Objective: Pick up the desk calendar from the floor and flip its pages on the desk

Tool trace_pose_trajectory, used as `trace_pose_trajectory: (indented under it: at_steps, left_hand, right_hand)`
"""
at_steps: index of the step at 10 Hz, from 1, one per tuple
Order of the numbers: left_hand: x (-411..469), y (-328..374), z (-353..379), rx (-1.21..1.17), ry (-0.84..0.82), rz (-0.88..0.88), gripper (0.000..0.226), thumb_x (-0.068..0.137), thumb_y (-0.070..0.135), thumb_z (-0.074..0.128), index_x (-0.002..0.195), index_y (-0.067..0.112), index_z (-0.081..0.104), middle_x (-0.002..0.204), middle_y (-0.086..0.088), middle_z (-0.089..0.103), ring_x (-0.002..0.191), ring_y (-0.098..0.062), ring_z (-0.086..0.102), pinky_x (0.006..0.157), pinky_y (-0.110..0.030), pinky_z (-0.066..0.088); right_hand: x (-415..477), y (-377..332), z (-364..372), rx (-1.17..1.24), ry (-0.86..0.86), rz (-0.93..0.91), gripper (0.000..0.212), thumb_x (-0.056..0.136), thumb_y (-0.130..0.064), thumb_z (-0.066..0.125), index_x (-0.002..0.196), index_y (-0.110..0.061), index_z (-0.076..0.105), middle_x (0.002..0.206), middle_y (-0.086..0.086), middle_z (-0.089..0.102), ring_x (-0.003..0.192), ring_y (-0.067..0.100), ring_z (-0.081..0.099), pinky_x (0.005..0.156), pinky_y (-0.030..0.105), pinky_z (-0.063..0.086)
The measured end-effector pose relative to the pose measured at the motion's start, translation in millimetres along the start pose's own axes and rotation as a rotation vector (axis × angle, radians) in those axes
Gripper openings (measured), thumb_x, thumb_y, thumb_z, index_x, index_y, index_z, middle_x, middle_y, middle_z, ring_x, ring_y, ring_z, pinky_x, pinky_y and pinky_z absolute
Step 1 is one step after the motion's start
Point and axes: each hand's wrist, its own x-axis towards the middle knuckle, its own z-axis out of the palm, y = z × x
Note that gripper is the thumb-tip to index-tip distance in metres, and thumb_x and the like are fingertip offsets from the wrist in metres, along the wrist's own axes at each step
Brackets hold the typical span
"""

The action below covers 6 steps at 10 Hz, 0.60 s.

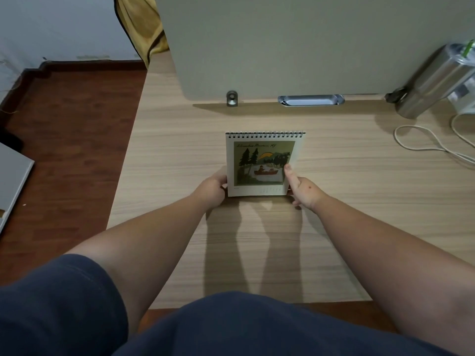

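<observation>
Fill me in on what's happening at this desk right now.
A person is holding a spiral-bound desk calendar upright on the wooden desk, left hand on its left edge, right hand on its right edge with the thumb across the picture page. It's already off the floor. A steel bottle and a cable sit to the right.

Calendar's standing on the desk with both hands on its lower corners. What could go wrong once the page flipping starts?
1. The desk calendar stands upright, held only at its bottom corners by the left hand and right hand; letting go with one hand to flip might tip it.
2. A page lifted too hard could snag or tear at the spiral binding.
</observation>
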Motion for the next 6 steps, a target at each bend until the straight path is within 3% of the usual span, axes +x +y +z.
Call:
trace_pose_trajectory:
  at_steps: [1,2,3,4,5,6]
  left_hand:
    - [-0.7,-4.6,-2.4,0.452,-0.014,0.086,0.054,0.085,0.0,0.04,0.132,0.023,0.055,0.134,-0.009,0.054,0.125,-0.031,0.047,0.103,-0.035,0.039]
    - [2.3,-12.8,-4.3,0.614,-0.051,0.18,0.056,0.083,0.003,0.044,0.134,0.024,0.052,0.138,-0.003,0.052,0.13,-0.025,0.041,0.107,-0.037,0.035]
    - [-2.4,-20.3,-2.4,0.628,-0.123,0.195,0.07,0.081,-0.002,0.043,0.145,0.027,0.038,0.154,0.003,0.035,0.146,-0.021,0.022,0.116,-0.043,0.024]
    - [-3.7,-24.5,0.6,0.5,-0.129,0.131,0.073,0.082,-0.006,0.039,0.146,0.029,0.036,0.161,0.0,0.019,0.148,-0.025,0.018,0.119,-0.043,0.021]
    - [-3.4,-24.5,-0.3,0.38,-0.145,0.072,0.073,0.083,-0.006,0.037,0.145,0.033,0.039,0.163,0.0,0.015,0.144,-0.031,0.028,0.117,-0.042,0.026]
    - [-5.0,-22.5,-1.8,0.274,-0.091,0.036,0.078,0.084,-0.01,0.036,0.149,0.031,0.03,0.16,0.002,0.022,0.143,-0.026,0.031,0.115,-0.034,0.029]
  right_hand:
    - [0.9,8.5,2.7,0.046,-0.015,-0.073,0.077,0.094,-0.062,0.016,0.131,-0.006,0.054,0.091,0.009,0.057,0.094,0.027,0.055,0.083,0.031,0.035]
    - [0.9,20.8,9.0,0.101,-0.022,-0.131,0.058,0.093,-0.059,0.038,0.125,-0.016,0.061,0.111,0.002,0.062,0.102,0.018,0.054,0.088,0.027,0.036]
    - [1.3,30.2,15.4,0.193,-0.007,-0.148,0.046,0.084,-0.05,0.062,0.122,-0.024,0.064,0.115,-0.008,0.068,0.104,0.012,0.062,0.088,0.026,0.045]
    - [4.1,37.6,20.9,0.263,0.0,-0.129,0.04,0.081,-0.037,0.07,0.119,-0.025,0.065,0.111,-0.006,0.071,0.097,0.008,0.065,0.084,0.023,0.05]
    - [4.0,36.8,21.4,0.294,-0.01,-0.125,0.037,0.082,-0.03,0.071,0.118,-0.025,0.064,0.111,-0.004,0.071,0.098,0.01,0.065,0.077,0.018,0.047]
    - [0.5,37.4,23.7,0.366,0.057,-0.17,0.048,0.083,-0.019,0.07,0.13,-0.022,0.056,0.118,-0.005,0.067,0.103,0.008,0.064,0.085,0.017,0.045]
